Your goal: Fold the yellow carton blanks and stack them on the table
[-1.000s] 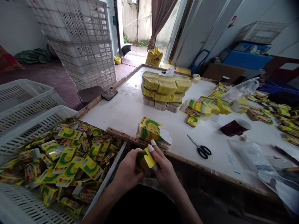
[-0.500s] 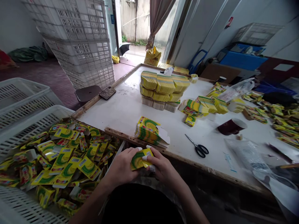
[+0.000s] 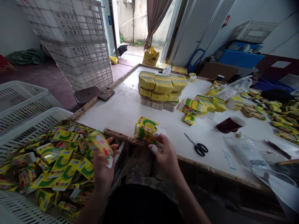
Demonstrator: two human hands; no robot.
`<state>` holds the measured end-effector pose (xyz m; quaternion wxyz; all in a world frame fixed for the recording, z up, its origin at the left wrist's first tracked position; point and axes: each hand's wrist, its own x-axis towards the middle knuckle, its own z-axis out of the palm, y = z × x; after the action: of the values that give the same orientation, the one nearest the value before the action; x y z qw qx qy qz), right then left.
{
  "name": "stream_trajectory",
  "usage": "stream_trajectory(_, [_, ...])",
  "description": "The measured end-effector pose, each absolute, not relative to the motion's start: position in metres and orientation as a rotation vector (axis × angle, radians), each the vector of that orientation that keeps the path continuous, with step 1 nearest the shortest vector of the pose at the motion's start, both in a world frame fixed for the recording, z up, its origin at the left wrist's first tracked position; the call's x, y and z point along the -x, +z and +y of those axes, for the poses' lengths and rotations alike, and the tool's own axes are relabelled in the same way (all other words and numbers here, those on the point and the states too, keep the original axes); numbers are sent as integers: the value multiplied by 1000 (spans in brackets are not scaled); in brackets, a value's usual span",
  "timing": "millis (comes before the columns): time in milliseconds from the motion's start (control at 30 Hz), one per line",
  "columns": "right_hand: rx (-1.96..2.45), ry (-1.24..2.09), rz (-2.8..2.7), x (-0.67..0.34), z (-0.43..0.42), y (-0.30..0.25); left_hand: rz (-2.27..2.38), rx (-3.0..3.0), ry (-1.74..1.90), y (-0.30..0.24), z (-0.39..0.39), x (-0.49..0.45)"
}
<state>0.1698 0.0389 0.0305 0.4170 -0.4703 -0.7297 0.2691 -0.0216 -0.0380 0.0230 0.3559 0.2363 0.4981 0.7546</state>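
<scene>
In my left hand [image 3: 104,169], over the crate on the left, is a small yellow-and-green carton [image 3: 99,143], smeared by motion. The thumb side bears on the carton while the other fingers stretch out behind it. My right hand [image 3: 165,155] is at the near table edge, beside a stack of flat printed cartons [image 3: 145,128] standing on edge. Its thumb and forefinger are apart at the stack's white flaps; whether they touch is unclear. Folded cartons [image 3: 61,169] fill the white plastic crate [image 3: 58,113] under my left hand.
Black-handled scissors [image 3: 198,147] and a dark red mug [image 3: 230,124] stand right of my right hand. Bundled flat cartons [image 3: 161,90] are piled mid-table. A phone [image 3: 106,94] lies at the left edge. A wooden strip [image 3: 121,136] edges the table. Tall stacked crates [image 3: 77,46] stand behind.
My hands have parted. The left swung left over the crate with the carton, which both hands held earlier; the right let go of it and moved up to the stack of flat cartons.
</scene>
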Motion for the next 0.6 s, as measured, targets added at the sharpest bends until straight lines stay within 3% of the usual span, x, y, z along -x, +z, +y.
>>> stream_trajectory(67, [1297,463,-1870,-175,61,36,1138,-200,2064,19,-37,25])
stream_trajectory(167, [1375,383,-1986,-176,85,36,1075,28,1888,12,-33,21])
stream_trajectory(500, [1342,526,-1899,-171,87,38,1021,-324,1571,2,-30,-13])
stream_trajectory(600, [1220,802,-1825,-169,71,44,947,-469,1540,2,-27,-21])
